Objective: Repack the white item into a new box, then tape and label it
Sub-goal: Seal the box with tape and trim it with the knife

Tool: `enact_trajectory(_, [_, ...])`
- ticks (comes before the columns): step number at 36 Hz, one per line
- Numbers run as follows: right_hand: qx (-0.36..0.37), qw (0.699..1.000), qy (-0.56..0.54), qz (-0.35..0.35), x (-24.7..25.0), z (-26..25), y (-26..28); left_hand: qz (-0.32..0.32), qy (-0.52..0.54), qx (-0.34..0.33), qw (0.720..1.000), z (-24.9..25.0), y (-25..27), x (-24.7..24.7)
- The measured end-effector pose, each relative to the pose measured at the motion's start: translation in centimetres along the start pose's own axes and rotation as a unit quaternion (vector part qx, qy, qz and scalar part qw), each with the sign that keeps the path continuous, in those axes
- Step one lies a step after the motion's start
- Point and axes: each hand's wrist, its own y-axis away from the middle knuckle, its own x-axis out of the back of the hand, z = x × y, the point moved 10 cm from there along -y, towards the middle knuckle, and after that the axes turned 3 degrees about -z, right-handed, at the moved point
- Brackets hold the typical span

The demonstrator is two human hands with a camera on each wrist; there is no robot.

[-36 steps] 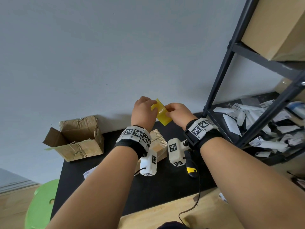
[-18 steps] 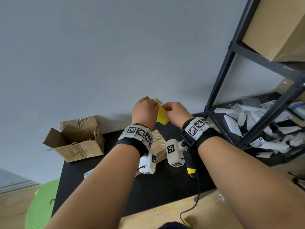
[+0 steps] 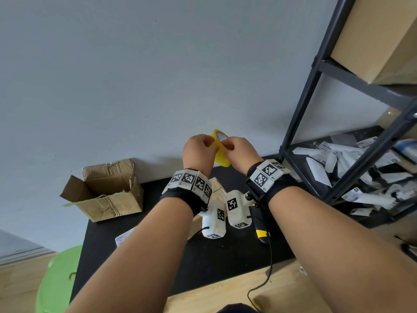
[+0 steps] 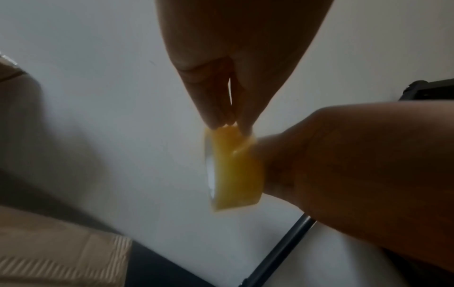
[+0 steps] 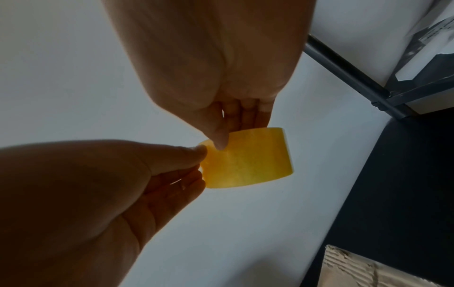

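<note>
- While both hands are up in front of the gray wall point(image 3: 112, 75), they hold a yellow roll of tape point(image 3: 220, 152) between them, above the black desk point(image 3: 225, 256).
- The left hand point(image 3: 198, 152) pinches the roll with its thumb and fingertips.
- The right hand point(image 3: 237, 150) pinches the roll's edge too, thumb pressed on the yellow side.
- Under the wrists, a small brown box point(image 3: 217, 188) sits on the desk, mostly hidden.
- An old, torn box point(image 3: 108, 195) lies open at the desk's left end.
- A black and yellow tool point(image 3: 259, 224) with a cord lies by the right wrist.
- Paper labels point(image 3: 327, 163) fill the dark shelf point(image 3: 300, 123) on the right.
- The white item is not seen anywhere.
</note>
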Motion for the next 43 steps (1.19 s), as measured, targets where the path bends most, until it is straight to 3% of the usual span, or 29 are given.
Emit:
enact_trajectory(15, [0.009,1.000,-0.022,-0.014,0.7,-0.1,0.2,0.008,0.011,-0.051,0.999,1.1,-0.1,-0.2])
enact_trajectory(26, [0.002,0.998,-0.056,-0.022,0.1,0.6,0.7,-0.028,-0.004,-0.055,0.998,0.4,-0.3,-0.7])
enact_trajectory(43, [-0.005,0.998,-0.065,-0.024,0.2,0.5,0.2,-0.018,0.004,-0.064,0.998,0.8,-0.4,-0.4])
